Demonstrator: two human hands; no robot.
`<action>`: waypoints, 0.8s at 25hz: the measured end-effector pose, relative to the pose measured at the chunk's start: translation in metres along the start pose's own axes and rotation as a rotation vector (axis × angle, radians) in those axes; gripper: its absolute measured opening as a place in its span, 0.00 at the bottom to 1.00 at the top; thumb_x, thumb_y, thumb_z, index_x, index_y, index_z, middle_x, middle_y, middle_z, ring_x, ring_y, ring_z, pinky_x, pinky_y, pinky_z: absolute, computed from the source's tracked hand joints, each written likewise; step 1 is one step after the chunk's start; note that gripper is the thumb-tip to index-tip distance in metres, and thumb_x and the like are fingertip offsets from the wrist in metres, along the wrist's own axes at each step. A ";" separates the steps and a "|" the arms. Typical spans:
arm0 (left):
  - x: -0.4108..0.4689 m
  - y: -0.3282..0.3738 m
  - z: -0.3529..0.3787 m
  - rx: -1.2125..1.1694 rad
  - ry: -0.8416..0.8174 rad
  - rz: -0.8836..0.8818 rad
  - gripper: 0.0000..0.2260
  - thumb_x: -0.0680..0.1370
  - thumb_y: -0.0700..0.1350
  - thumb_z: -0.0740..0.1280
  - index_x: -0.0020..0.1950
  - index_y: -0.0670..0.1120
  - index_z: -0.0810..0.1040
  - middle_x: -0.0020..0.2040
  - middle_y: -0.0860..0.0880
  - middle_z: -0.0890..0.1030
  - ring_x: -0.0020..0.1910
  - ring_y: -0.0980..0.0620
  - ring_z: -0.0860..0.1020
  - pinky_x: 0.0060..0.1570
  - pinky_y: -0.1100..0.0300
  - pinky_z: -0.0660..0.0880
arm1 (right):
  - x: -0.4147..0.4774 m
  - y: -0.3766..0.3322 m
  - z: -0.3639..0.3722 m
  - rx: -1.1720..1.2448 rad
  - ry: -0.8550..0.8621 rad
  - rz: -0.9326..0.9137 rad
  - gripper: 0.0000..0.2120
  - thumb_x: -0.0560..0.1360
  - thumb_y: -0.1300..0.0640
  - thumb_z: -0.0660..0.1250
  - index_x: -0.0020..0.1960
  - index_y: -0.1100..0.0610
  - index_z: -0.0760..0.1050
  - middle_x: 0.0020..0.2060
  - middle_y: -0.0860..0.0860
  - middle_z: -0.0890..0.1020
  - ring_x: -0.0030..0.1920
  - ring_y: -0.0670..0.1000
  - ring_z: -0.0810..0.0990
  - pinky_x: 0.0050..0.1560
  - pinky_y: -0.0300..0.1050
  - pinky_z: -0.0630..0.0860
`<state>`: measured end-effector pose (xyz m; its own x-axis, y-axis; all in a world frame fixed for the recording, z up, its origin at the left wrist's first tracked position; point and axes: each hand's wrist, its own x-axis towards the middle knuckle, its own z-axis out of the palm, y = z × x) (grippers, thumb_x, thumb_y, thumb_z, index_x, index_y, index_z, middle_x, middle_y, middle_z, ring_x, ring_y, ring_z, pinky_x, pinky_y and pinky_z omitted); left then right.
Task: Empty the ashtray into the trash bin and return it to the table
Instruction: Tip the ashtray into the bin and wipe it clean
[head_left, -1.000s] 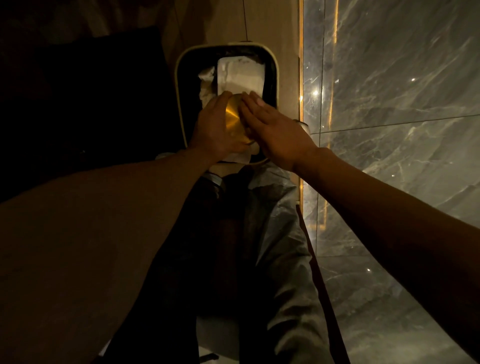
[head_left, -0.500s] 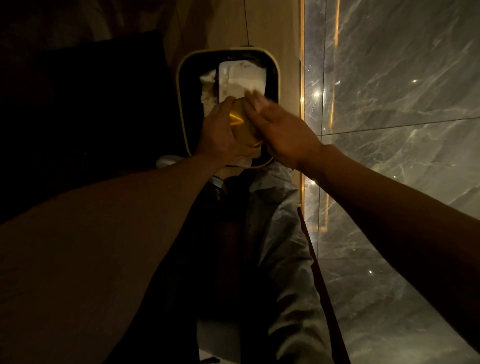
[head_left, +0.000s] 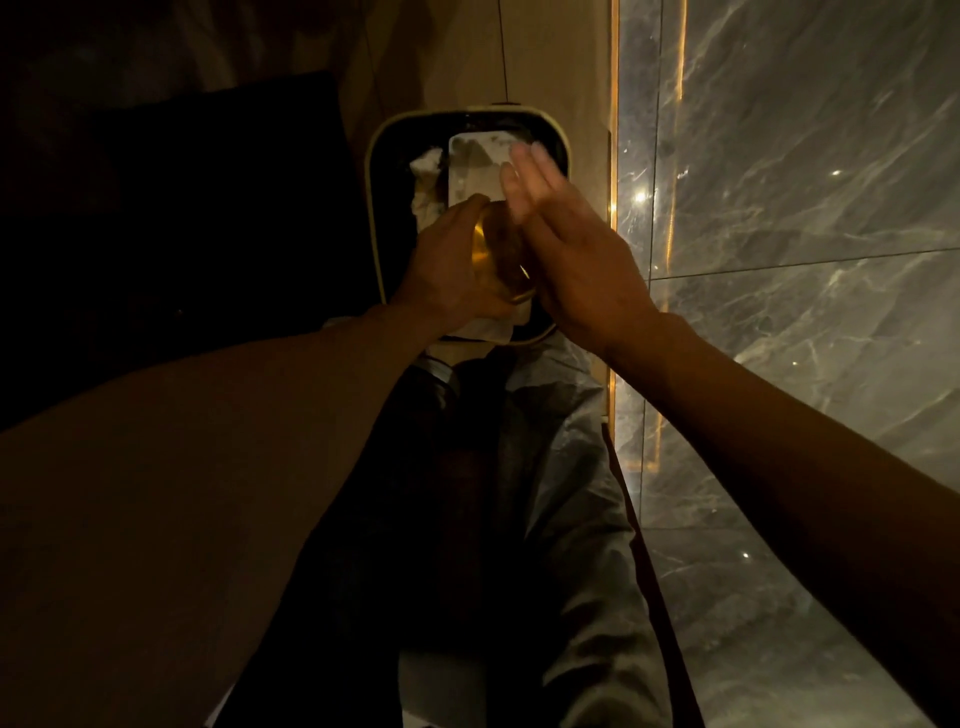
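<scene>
A round golden ashtray (head_left: 496, 254) is tipped on its edge over the open trash bin (head_left: 375, 208), a dark rectangular bin with a pale rim. My left hand (head_left: 449, 275) grips the ashtray from the left side. My right hand (head_left: 566, 249) is flat with fingers stretched out, its palm against or just beside the ashtray's right face; contact is hard to tell. White crumpled paper and a pale flat packet (head_left: 475, 171) lie inside the bin below the hands.
A grey marble wall (head_left: 789, 260) with a lit golden strip (head_left: 613, 208) runs along the right. A dark block of furniture (head_left: 182, 208) stands left of the bin. My trouser legs (head_left: 545, 493) fill the lower middle on a wooden floor.
The ashtray has turned from nearly flat to standing on edge. My right hand has lifted off it, its fingers now straight and pointing away over the bin.
</scene>
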<state>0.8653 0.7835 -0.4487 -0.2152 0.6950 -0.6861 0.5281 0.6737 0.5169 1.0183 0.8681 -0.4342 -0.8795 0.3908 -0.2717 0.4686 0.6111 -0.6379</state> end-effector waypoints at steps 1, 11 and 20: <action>0.001 0.001 0.001 0.003 -0.001 0.007 0.49 0.56 0.58 0.81 0.72 0.43 0.67 0.68 0.45 0.75 0.67 0.46 0.74 0.64 0.55 0.71 | 0.001 0.002 0.001 0.011 -0.028 -0.023 0.25 0.80 0.60 0.52 0.75 0.66 0.57 0.75 0.63 0.61 0.76 0.62 0.55 0.71 0.49 0.62; 0.002 0.027 -0.002 -0.230 -0.122 -0.239 0.50 0.59 0.48 0.83 0.76 0.46 0.62 0.71 0.48 0.72 0.68 0.50 0.71 0.60 0.59 0.72 | -0.005 0.012 -0.003 0.988 0.062 0.709 0.18 0.83 0.61 0.55 0.71 0.61 0.68 0.64 0.53 0.76 0.63 0.47 0.75 0.62 0.35 0.71; -0.015 0.056 -0.019 -0.966 -0.225 -0.515 0.11 0.79 0.55 0.64 0.54 0.50 0.80 0.53 0.52 0.82 0.53 0.55 0.80 0.47 0.61 0.77 | -0.025 0.016 -0.033 1.183 0.075 0.781 0.12 0.82 0.57 0.57 0.55 0.55 0.79 0.52 0.56 0.80 0.58 0.52 0.78 0.64 0.52 0.72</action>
<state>0.8827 0.8153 -0.3996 -0.0189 0.2816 -0.9593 -0.4626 0.8482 0.2581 1.0509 0.8912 -0.4139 -0.4068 0.4123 -0.8152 0.4464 -0.6889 -0.5712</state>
